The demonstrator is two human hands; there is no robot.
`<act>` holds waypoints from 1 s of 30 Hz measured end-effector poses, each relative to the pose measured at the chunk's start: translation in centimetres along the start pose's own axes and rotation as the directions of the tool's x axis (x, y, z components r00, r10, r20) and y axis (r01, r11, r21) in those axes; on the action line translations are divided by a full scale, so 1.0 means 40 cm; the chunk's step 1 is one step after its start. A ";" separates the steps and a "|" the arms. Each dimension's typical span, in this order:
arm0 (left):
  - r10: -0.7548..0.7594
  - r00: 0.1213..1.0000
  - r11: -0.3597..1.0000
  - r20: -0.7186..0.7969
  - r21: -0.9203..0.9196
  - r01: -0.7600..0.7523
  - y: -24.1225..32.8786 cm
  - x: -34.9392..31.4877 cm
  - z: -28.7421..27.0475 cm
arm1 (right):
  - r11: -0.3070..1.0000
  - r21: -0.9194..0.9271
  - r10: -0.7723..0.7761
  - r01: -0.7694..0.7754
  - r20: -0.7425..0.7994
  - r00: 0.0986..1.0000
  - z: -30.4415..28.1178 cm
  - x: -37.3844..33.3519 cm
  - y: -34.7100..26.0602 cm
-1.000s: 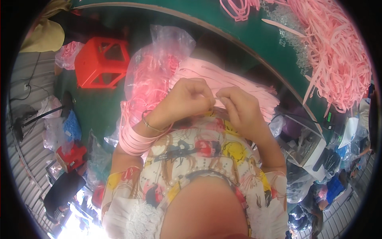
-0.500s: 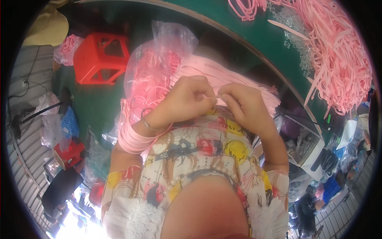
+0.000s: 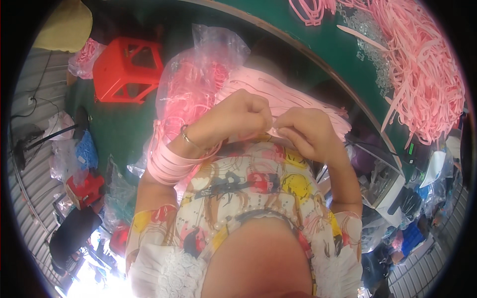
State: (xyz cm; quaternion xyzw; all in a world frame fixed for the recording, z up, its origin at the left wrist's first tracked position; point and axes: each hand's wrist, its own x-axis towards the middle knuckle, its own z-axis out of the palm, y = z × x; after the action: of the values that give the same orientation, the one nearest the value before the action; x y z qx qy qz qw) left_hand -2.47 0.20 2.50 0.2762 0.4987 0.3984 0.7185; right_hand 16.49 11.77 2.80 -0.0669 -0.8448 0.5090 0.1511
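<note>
The right hand (image 3: pixel 307 131) pinches a small pale piece (image 3: pixel 273 131) beside the left hand (image 3: pixel 247 115), whose hold I cannot tell, so a weak pinch could drop it, and a forearm's nudge could scatter the pink straps (image 3: pixel 280 94) beside the green table's (image 3: pixel 323 47) near edge.

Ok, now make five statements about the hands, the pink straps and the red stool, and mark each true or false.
1. Looped pink straps encircle the left forearm. True.
2. Both hands are spread flat. False: the left hand and right hand have curled fingers, with a small pinkish piece between them.
3. The red plastic stool is on the person's right. False: the red plastic stool is on the left.
4. A thin bracelet sits on the left forearm. True.
5. The tangled strap heap lies under the stool. False: the tangled strap heap is on the green table.
</note>
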 end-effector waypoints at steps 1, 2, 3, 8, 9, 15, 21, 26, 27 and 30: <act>0.008 1.000 1.000 0.028 -0.021 -0.007 0.001 0.002 0.001 | 0.997 -0.038 -0.070 0.070 0.012 0.998 -0.003 0.001 0.002; 0.026 0.999 0.999 -0.024 0.039 -0.025 0.009 0.001 0.010 | 1.000 0.009 0.017 -0.017 0.007 1.000 -0.006 0.000 0.003; 0.048 0.996 0.994 -0.073 0.099 -0.041 0.025 -0.002 0.027 | 0.993 0.055 0.104 -0.104 0.006 0.995 -0.010 -0.003 0.005; 0.608 0.793 0.647 -0.032 0.599 -0.472 -0.006 0.013 0.047 | 0.881 0.371 0.310 -0.294 0.018 0.951 0.012 -0.031 0.053; 0.633 0.774 0.608 0.012 0.610 -0.507 -0.016 0.017 0.047 | 0.829 0.443 0.359 -0.342 0.047 0.932 0.014 -0.034 0.055; 0.533 0.841 0.570 0.089 0.696 -0.436 -0.021 0.012 0.026 | 0.879 0.231 0.360 -0.418 0.257 0.897 -0.007 -0.027 0.051; 0.629 0.778 0.565 0.008 0.683 -0.463 -0.025 0.017 0.035 | 0.810 0.310 0.431 -0.498 0.259 0.864 -0.014 -0.019 0.053; 0.660 0.751 0.494 -0.008 0.758 -0.426 -0.037 0.019 0.029 | 0.927 0.233 0.309 -0.294 -0.030 0.950 0.015 -0.016 0.048; 0.677 0.736 0.496 -0.022 0.752 -0.434 -0.047 0.026 0.028 | 0.939 0.179 0.309 -0.293 -0.071 0.948 0.016 -0.014 0.041; 0.645 0.753 0.593 -0.130 0.707 -0.386 -0.052 0.038 0.033 | 0.985 -0.078 0.131 -0.155 -0.255 0.958 0.035 -0.008 0.068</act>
State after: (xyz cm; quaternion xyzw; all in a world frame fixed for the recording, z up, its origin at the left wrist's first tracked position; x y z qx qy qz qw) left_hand -0.33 0.38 0.58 0.5573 0.6258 0.4423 0.3196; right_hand 16.23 11.79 -0.26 -0.1982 -0.8358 0.4646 0.2152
